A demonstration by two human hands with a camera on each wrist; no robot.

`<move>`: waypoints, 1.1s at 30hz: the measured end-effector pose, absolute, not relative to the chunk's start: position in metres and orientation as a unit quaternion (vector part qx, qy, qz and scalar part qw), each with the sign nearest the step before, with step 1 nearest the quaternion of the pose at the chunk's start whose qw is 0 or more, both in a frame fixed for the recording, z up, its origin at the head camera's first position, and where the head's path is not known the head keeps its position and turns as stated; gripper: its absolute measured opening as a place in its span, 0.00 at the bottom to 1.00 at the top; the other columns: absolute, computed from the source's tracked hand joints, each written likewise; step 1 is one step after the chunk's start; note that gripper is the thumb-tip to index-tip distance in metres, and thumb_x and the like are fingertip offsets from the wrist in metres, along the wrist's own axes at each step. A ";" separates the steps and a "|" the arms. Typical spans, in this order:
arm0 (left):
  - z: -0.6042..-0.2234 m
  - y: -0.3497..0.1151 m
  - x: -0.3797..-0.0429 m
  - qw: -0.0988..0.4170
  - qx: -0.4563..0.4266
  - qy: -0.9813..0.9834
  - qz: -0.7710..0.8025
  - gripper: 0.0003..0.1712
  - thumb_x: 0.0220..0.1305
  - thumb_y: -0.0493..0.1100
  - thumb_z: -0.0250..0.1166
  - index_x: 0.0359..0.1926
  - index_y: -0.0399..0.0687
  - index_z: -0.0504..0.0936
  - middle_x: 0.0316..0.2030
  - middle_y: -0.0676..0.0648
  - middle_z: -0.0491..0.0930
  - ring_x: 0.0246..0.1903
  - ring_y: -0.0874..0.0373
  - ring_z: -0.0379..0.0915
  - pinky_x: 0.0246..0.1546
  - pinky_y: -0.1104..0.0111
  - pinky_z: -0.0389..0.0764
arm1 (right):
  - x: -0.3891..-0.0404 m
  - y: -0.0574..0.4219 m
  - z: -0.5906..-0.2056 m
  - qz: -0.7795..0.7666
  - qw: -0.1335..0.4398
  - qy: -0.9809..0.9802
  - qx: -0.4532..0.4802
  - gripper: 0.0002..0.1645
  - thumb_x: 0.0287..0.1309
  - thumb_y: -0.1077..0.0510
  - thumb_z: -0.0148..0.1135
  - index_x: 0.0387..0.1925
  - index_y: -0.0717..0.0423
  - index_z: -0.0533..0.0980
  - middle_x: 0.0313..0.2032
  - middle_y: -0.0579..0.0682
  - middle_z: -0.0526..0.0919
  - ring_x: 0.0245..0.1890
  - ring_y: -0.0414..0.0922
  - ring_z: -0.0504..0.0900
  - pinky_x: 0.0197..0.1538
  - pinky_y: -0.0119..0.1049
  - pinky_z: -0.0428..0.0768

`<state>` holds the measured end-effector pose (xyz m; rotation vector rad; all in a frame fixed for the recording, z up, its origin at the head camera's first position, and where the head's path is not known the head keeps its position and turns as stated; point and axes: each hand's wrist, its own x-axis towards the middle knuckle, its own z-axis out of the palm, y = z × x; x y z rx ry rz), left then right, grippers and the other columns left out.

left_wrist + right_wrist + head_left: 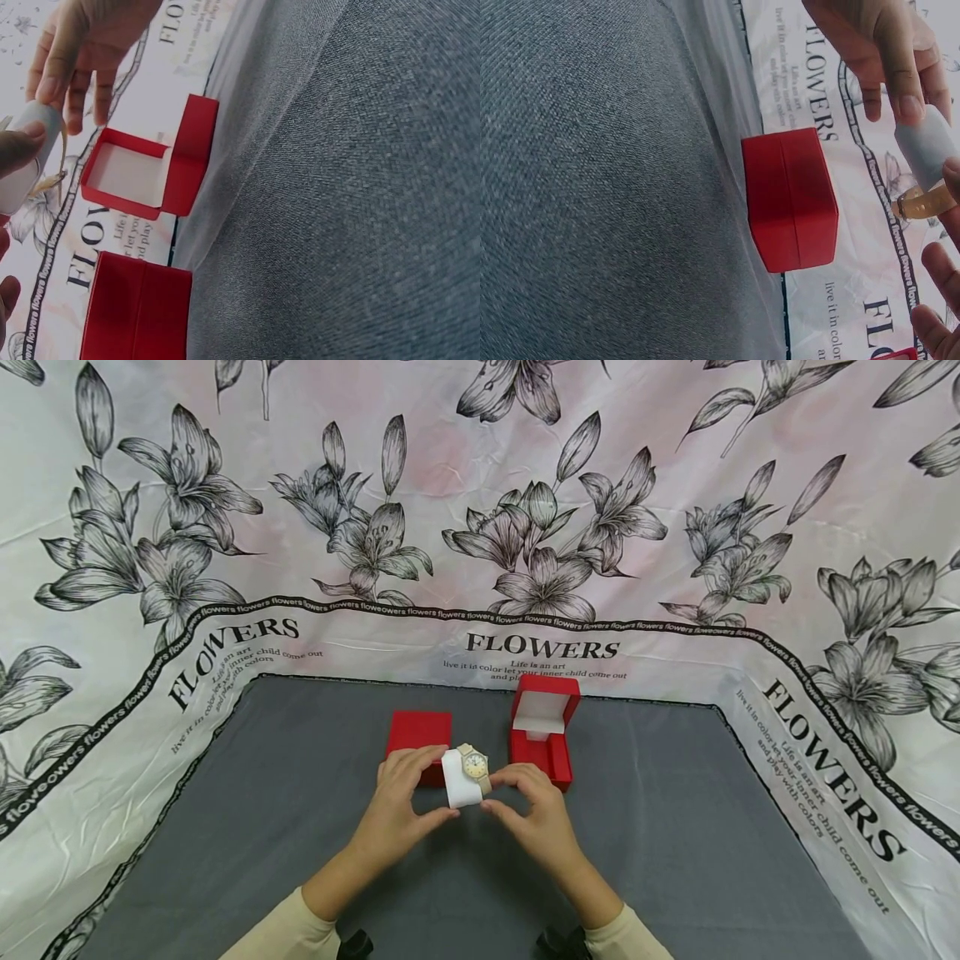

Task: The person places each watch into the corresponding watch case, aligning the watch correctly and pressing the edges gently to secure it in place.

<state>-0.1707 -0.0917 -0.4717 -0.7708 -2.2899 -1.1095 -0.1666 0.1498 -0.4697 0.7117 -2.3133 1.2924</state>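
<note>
A wristwatch (475, 765) with a pale round dial and a cream strap lies against a white watch cushion (459, 785), held up over the table. My left hand (397, 797) grips the cushion's left end between thumb and fingers. From the other side my right hand (538, 817) pinches the cushion beside the strap, thumb below and index finger above. In the right wrist view the strap's buckle end (909, 206) sticks out from the cushion. Just behind the hands stand a closed red box (420, 733) and an open red box (555, 760) with a white-lined lid.
Dark grey cloth (675, 827) covers the table. Behind and at both sides rises a white flower-printed sheet (420, 647) with black lettering. Both boxes stand toward the table's far edge, a small gap between them.
</note>
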 end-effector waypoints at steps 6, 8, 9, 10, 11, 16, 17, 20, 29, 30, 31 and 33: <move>-0.474 -0.091 -0.171 0.243 -0.272 -0.840 -0.402 0.52 0.41 0.46 0.87 0.69 0.46 0.73 0.65 0.49 0.76 0.61 0.52 0.67 0.59 0.52 0.63 | -0.166 0.146 -0.473 0.473 0.194 -0.824 0.244 0.21 0.50 0.62 0.80 0.46 0.48 0.84 0.44 0.42 0.85 0.46 0.43 0.82 0.52 0.38 0.83; -0.475 -0.091 -0.172 0.248 -0.266 -0.841 -0.401 0.52 0.40 0.46 0.87 0.68 0.45 0.74 0.64 0.48 0.77 0.60 0.52 0.67 0.59 0.52 0.63 | -0.165 0.145 -0.473 0.479 0.189 -0.824 0.236 0.20 0.50 0.62 0.80 0.45 0.48 0.83 0.43 0.41 0.85 0.44 0.45 0.82 0.52 0.35 0.82; -0.475 -0.090 -0.172 0.252 -0.264 -0.841 -0.399 0.51 0.40 0.47 0.88 0.67 0.46 0.75 0.64 0.48 0.78 0.60 0.53 0.67 0.59 0.52 0.62 | -0.164 0.144 -0.474 0.483 0.186 -0.824 0.231 0.19 0.51 0.63 0.80 0.45 0.48 0.83 0.43 0.41 0.85 0.44 0.46 0.83 0.51 0.34 0.82; -0.475 -0.090 -0.172 0.256 -0.263 -0.841 -0.397 0.51 0.39 0.47 0.88 0.67 0.46 0.75 0.63 0.48 0.78 0.59 0.53 0.68 0.59 0.52 0.63 | -0.163 0.143 -0.474 0.484 0.185 -0.825 0.228 0.19 0.51 0.63 0.80 0.45 0.48 0.83 0.42 0.40 0.84 0.43 0.47 0.83 0.50 0.34 0.83; -0.476 -0.090 -0.173 0.260 -0.263 -0.841 -0.395 0.51 0.38 0.47 0.88 0.66 0.45 0.76 0.63 0.48 0.78 0.59 0.52 0.68 0.58 0.52 0.63 | -0.163 0.143 -0.474 0.483 0.185 -0.826 0.223 0.19 0.51 0.63 0.80 0.44 0.48 0.83 0.42 0.39 0.84 0.42 0.48 0.83 0.50 0.35 0.83; -0.477 -0.090 -0.173 0.273 -0.264 -0.843 -0.382 0.52 0.36 0.48 0.89 0.65 0.45 0.76 0.62 0.47 0.79 0.58 0.51 0.69 0.58 0.50 0.63 | -0.162 0.141 -0.477 0.483 0.192 -0.826 0.217 0.17 0.52 0.63 0.79 0.44 0.49 0.84 0.41 0.42 0.85 0.41 0.44 0.83 0.48 0.34 0.83; -0.477 -0.090 -0.173 0.274 -0.263 -0.843 -0.381 0.52 0.37 0.48 0.89 0.65 0.45 0.76 0.62 0.47 0.79 0.58 0.51 0.68 0.58 0.50 0.63 | -0.162 0.141 -0.477 0.485 0.192 -0.825 0.217 0.17 0.52 0.63 0.79 0.44 0.49 0.84 0.41 0.43 0.85 0.41 0.44 0.83 0.48 0.33 0.83; -0.476 -0.091 -0.174 0.277 -0.263 -0.843 -0.378 0.52 0.37 0.48 0.89 0.65 0.45 0.76 0.62 0.47 0.79 0.58 0.51 0.69 0.58 0.50 0.63 | -0.163 0.140 -0.476 0.491 0.193 -0.821 0.219 0.16 0.53 0.63 0.78 0.43 0.49 0.84 0.40 0.43 0.85 0.41 0.43 0.82 0.48 0.33 0.82; -0.473 -0.093 -0.173 0.275 -0.254 -0.849 -0.372 0.52 0.37 0.49 0.89 0.66 0.45 0.76 0.62 0.47 0.80 0.58 0.52 0.68 0.59 0.49 0.62 | -0.162 0.136 -0.475 0.494 0.192 -0.818 0.223 0.16 0.54 0.62 0.78 0.44 0.49 0.84 0.40 0.44 0.85 0.41 0.41 0.82 0.47 0.33 0.83; -0.473 -0.093 -0.173 0.273 -0.254 -0.850 -0.372 0.52 0.37 0.49 0.89 0.66 0.45 0.76 0.62 0.47 0.80 0.58 0.52 0.69 0.59 0.49 0.62 | -0.162 0.136 -0.475 0.496 0.191 -0.817 0.222 0.16 0.54 0.63 0.78 0.43 0.49 0.83 0.40 0.44 0.85 0.41 0.41 0.83 0.47 0.33 0.83; -0.473 -0.093 -0.173 0.271 -0.254 -0.850 -0.372 0.52 0.38 0.49 0.88 0.66 0.45 0.76 0.62 0.47 0.80 0.58 0.52 0.68 0.59 0.50 0.62 | -0.161 0.135 -0.475 0.501 0.190 -0.816 0.219 0.16 0.54 0.63 0.78 0.43 0.49 0.83 0.40 0.44 0.85 0.40 0.42 0.83 0.47 0.33 0.83; -0.472 -0.093 -0.173 0.271 -0.255 -0.850 -0.373 0.51 0.37 0.48 0.89 0.65 0.44 0.76 0.62 0.47 0.80 0.58 0.52 0.69 0.59 0.49 0.62 | -0.160 0.134 -0.475 0.510 0.189 -0.812 0.214 0.15 0.54 0.63 0.78 0.43 0.49 0.83 0.40 0.43 0.85 0.40 0.43 0.84 0.47 0.33 0.83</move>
